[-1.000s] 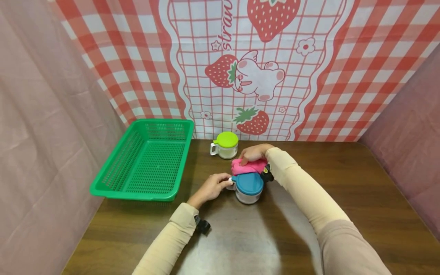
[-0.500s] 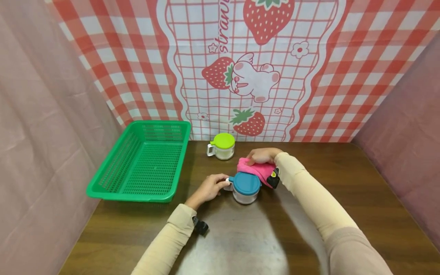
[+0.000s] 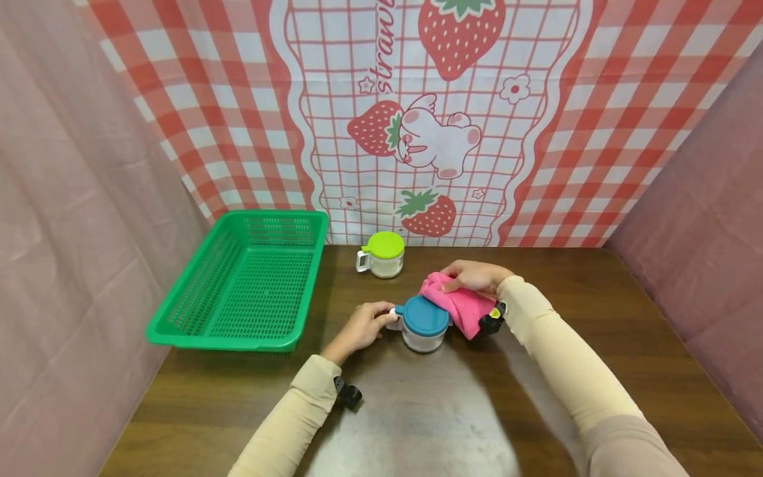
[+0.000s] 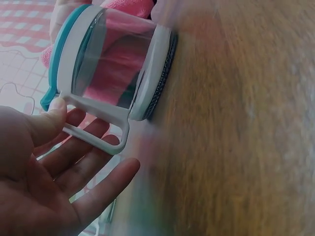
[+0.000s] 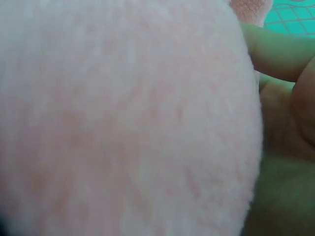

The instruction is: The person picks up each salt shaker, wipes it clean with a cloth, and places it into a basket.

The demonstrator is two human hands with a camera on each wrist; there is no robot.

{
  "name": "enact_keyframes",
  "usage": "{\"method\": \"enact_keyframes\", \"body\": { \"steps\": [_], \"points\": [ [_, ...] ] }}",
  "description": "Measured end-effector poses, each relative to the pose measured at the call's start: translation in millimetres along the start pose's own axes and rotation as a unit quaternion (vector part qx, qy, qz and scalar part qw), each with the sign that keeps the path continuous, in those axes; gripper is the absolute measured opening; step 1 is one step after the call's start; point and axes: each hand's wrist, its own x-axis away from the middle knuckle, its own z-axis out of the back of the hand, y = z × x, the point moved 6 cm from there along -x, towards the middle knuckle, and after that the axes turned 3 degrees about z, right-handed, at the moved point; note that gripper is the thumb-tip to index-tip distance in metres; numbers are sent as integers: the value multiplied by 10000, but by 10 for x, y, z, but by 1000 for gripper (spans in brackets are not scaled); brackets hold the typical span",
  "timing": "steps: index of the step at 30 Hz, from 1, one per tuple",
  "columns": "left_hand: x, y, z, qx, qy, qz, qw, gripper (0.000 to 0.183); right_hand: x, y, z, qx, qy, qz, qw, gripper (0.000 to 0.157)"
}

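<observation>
A clear jar with a blue lid and a white handle stands on the brown table. My left hand pinches that handle between thumb and fingers, from the left. On the jar's far right side, my right hand grips a pink fuzzy cloth and holds it against the wall and lid edge. Pink shows through the jar in the left wrist view. Close up, the cloth fills most of the right wrist view and hides much of the right hand.
Behind the hands stands a smaller jar with a lime-green lid and white handle. A green plastic basket sits on the table's left. A red checked strawberry cloth hangs at the back, with pink curtains on both sides.
My right hand has moved right along the jar with the pink cloth, from its far side to its right side. The left hand keeps hold of the handle; the view has shifted slightly.
</observation>
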Motion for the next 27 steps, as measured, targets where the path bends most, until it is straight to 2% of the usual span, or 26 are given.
{"method": "enact_keyframes", "body": {
  "steps": [8,19,27],
  "points": [
    [-13,-35,20,-33,346,239,9991,24,127,81,6,-424,753,-66,9962,46],
    [-12,-16,8,17,155,424,9990,21,272,119,-28,-2,1204,161,9926,39],
    [15,-2,6,8,271,370,9989,21,413,99,-121,244,1754,88,9842,36]
  ]
}}
